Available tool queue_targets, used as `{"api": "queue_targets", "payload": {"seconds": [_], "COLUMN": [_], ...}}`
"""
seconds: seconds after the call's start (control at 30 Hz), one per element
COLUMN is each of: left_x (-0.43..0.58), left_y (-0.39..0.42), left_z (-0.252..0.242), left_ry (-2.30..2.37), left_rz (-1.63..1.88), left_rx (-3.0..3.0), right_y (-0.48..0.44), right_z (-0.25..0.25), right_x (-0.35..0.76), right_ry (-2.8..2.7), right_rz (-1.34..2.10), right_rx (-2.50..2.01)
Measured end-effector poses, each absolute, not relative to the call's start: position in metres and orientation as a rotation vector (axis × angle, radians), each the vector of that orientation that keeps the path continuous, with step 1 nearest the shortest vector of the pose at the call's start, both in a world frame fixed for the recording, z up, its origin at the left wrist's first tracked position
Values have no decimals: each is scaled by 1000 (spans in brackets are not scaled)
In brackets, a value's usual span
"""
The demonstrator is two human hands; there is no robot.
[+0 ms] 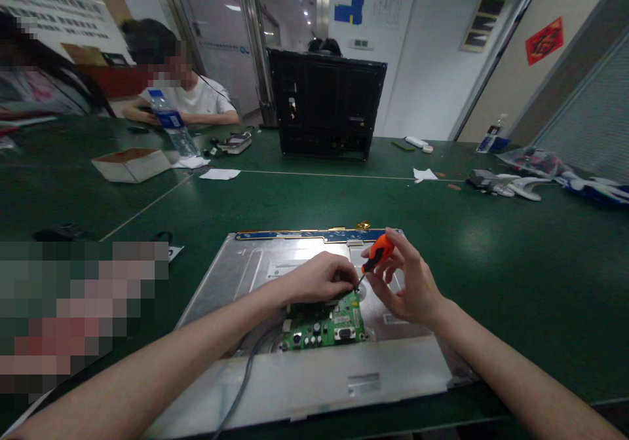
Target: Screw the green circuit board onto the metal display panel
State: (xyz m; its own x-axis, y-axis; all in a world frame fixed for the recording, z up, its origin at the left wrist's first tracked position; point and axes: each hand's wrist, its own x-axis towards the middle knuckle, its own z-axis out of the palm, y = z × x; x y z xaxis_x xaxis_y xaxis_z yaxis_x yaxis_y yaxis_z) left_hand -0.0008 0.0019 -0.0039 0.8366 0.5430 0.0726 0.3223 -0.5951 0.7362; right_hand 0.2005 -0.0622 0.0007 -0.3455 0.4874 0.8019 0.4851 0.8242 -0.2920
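My right hand (410,283) grips the orange and black handle of a screwdriver (379,251), its fingers bent round it. The tool leans, and its thin shaft points down at the upper right corner of a green circuit board (324,332). Beside the tip is my left hand (327,276), fingers curled and pinched at the board's upper edge; what they hold, if anything, is hidden. The board lies on the metal back of a flat display panel (236,276). A blue circuit strip (304,236) runs along the panel's far edge. A grey cable (243,387) passes left of the board.
A black monitor housing (329,106) stands upright across the green table (515,283). Toward the left are an open box (132,165) and a water bottle (171,126). Plastic wrappings (511,183) lie at the right. Two people sit at the far left.
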Motion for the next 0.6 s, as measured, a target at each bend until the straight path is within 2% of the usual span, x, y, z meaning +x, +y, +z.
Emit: {"api": "queue_targets", "payload": {"seconds": [0.6], "left_x": [-1], "left_y": [1], "left_z": [-3], "left_ry": [607], "left_rz": [387], "left_rx": [2234], "right_y": [-61], "right_z": [0], "right_x": [201], "right_ry": [-1989], "right_rz": [-64], "right_rx": [-688]}}
